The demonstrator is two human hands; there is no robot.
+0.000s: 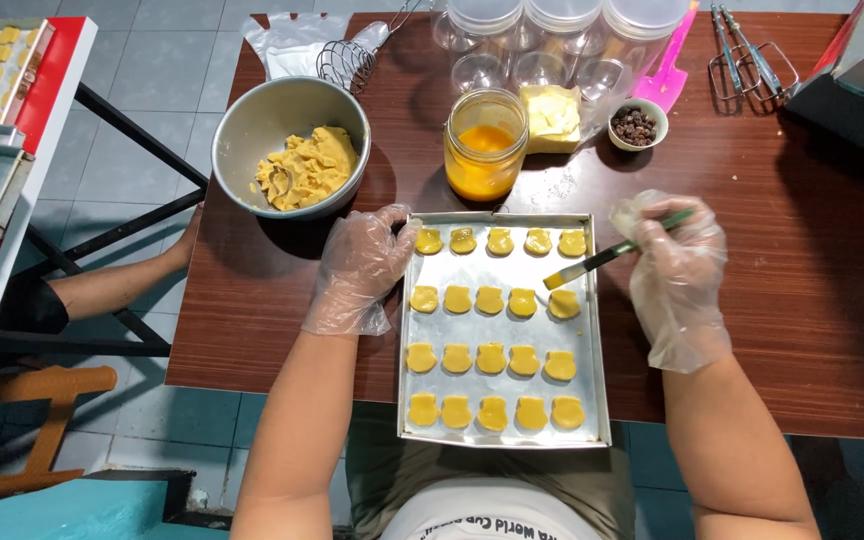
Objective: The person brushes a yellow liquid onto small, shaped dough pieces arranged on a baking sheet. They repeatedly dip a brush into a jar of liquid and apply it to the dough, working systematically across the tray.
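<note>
On the brown worktop (772,260) a metal baking tray (597,330) lies at 6 o'clock, filled with four rows of yellow dough pieces (491,357). The left hand (357,268), in a clear plastic glove, rests half-curled against the tray's 10 o'clock corner, fingertips touching the rim, gripping nothing. The gloved right hand (677,275) is closed around a green-handled pastry brush (612,252); its bristles sit just above the end piece (564,304) of the second row. At 12 o'clock stands a glass jar of orange liquid (485,150); at 10 o'clock, a steel bowl (252,120) holds a lump of dough (310,166). A small bowl of raisins (637,123) is at 1 o'clock.
</note>
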